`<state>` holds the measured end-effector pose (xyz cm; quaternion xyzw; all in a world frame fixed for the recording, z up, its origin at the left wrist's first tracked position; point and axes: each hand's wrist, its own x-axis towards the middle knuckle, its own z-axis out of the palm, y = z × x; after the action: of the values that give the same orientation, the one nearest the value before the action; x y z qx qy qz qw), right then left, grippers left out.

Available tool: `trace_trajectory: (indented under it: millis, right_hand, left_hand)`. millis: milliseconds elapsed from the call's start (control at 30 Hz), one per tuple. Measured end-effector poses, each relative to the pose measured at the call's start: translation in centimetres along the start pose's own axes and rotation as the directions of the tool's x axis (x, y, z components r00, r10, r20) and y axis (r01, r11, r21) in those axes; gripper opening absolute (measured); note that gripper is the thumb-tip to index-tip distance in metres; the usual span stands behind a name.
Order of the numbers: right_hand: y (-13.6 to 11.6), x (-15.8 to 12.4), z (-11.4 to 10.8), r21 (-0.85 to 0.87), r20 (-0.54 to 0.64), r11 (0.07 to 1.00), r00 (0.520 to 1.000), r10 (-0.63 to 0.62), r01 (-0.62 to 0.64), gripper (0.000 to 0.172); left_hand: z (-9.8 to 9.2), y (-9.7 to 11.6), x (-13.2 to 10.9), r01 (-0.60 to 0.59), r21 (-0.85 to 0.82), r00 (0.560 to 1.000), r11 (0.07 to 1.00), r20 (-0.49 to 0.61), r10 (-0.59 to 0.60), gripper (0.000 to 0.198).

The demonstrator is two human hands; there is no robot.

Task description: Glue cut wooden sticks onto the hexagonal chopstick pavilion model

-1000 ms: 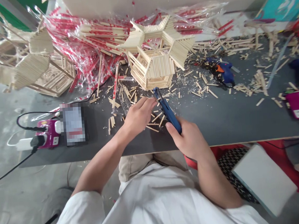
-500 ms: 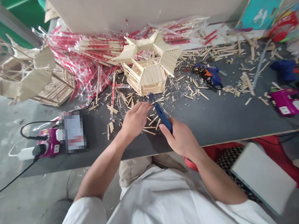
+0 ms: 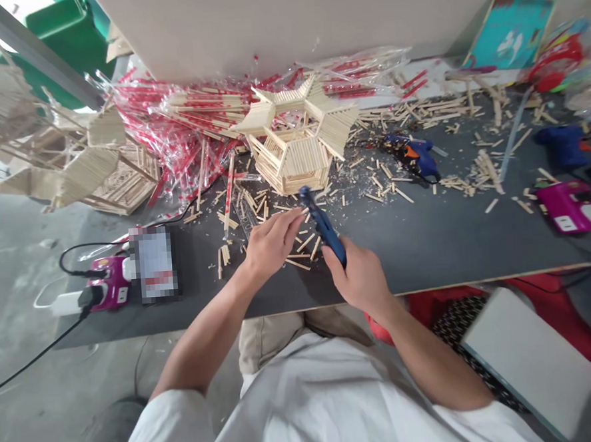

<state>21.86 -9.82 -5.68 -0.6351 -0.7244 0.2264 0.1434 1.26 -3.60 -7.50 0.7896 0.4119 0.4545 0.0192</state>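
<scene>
My right hand (image 3: pixel 360 278) is closed round the blue handles of a cutting plier (image 3: pixel 322 225) whose jaws point away from me. My left hand (image 3: pixel 273 241) pinches a thin wooden stick at the plier's jaws, its fingers pressed together. Both hands hover over the dark tabletop (image 3: pixel 427 239), just in front of a hexagonal pavilion model (image 3: pixel 294 141) built of wooden sticks. Short cut stick pieces (image 3: pixel 301 244) lie scattered under and around my hands.
Packs of red-wrapped chopsticks (image 3: pixel 194 120) pile up behind the model. A second stick structure (image 3: pixel 87 174) stands at the left. A blue glue gun (image 3: pixel 416 155) lies to the right, another further right. Purple power strips (image 3: pixel 106 286) (image 3: pixel 570 207) sit at both ends.
The view shifted slightly; my hands stay together at the plier's jaws, and the plier has tipped a little more upright. The left fingers remain pinched at the jaws.
</scene>
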Motion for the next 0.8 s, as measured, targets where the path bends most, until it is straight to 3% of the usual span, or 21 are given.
trace_trajectory:
  millis: [233,367,500,633,800]
  right_hand:
    - [1.1,-0.9,-0.1,-0.013,-0.058,1.000,0.998,-0.026,0.025,0.038]
    - [2.2,-2.0,-1.0,-0.005,-0.105,1.000,0.994,-0.005,0.005,0.039]
    - [4.1,-2.1,-1.9,-0.052,-0.245,0.999,0.969,-0.006,-0.007,0.041]
    - [6.6,-1.4,-2.8,-0.176,-0.366,0.984,0.930,-0.032,-0.035,0.045]
    - [9.9,-1.4,-3.0,-0.374,-0.402,0.921,0.914,-0.060,-0.104,0.050]
  left_hand:
    - [-0.3,0.5,0.4,-0.039,-0.071,0.997,0.997,-0.069,0.034,0.018]
    - [-0.3,0.6,0.8,0.031,-0.137,0.997,0.990,-0.061,-0.040,0.009]
    - [-0.1,0.5,0.7,0.111,-0.154,0.992,0.982,-0.045,-0.119,0.008]
    - [0.3,-0.1,0.2,0.121,-0.187,0.991,0.975,0.079,-0.108,0.009]
    - [0.9,-0.5,-0.6,0.096,-0.256,0.970,0.962,0.241,-0.033,0.008]
